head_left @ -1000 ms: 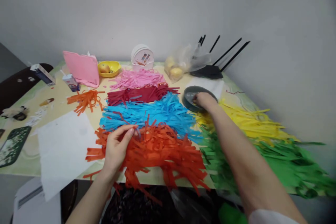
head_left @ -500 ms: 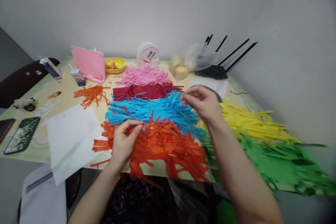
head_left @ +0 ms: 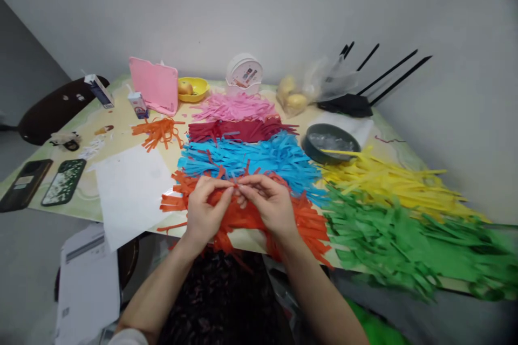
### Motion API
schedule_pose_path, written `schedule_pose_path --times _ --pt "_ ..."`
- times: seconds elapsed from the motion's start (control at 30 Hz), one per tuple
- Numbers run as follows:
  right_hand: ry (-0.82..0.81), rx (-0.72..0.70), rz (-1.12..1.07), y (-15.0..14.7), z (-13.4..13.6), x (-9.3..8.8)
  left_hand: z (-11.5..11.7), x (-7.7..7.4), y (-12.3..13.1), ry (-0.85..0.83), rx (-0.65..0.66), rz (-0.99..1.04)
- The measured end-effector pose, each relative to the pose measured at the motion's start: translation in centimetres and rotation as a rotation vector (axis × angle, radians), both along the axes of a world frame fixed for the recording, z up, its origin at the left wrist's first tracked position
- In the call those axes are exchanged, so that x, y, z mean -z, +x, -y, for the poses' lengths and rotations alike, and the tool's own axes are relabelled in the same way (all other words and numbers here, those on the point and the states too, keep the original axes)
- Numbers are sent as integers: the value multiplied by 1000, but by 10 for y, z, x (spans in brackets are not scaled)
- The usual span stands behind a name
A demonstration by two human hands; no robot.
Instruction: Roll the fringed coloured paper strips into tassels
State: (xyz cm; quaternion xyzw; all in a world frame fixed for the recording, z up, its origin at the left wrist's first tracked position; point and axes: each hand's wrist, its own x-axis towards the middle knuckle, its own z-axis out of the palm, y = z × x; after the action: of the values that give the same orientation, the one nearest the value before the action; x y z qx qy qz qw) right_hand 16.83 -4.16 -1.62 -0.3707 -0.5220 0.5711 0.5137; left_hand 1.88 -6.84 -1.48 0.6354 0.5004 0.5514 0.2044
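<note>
Left hand (head_left: pixel 206 214) and right hand (head_left: pixel 274 211) face each other, thumbs (head_left: pixel 223 202) opposed to bent fingers (head_left: pixel 213 184) in pinch grips; both forearms (head_left: pixel 162 285) converge from below.

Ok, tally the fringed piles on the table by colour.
Pink pile: 1
Dark red pile: 1
Blue pile: 1
Orange shades: 2, the small orange pile and the large orange-red pile
Yellow pile: 1
Green pile: 1
Total: 7
</note>
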Motion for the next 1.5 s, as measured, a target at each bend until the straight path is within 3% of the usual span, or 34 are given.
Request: schedule_pose_path --times 0.17,0.3,0.43,0.53,0.7,0.9,1.07,1.2,1.5 --pt "119 77 174 -6 10 5 4 0 -6 65 -17 -215" --pt "218 105 325 -6 13 8 5 1 -7 27 13 -203" --pt "256 170 412 -5 15 9 6 5 -3 -181 58 103" --pt "152 102 295 -3 16 9 6 6 -2 -292 110 350" --pt "32 0 161 0 15 9 7 6 -2 -388 230 524" --pt "17 88 162 -3 14 8 8 7 -3 -254 197 467" --pt "-25 -101 169 2 14 2 11 6 -5 -221 199 441" --pt "1 1 208 5 15 -1 10 6 -4 -252 218 437" --pt "92 58 249 0 23 -7 11 8 -7 -312 189 360"
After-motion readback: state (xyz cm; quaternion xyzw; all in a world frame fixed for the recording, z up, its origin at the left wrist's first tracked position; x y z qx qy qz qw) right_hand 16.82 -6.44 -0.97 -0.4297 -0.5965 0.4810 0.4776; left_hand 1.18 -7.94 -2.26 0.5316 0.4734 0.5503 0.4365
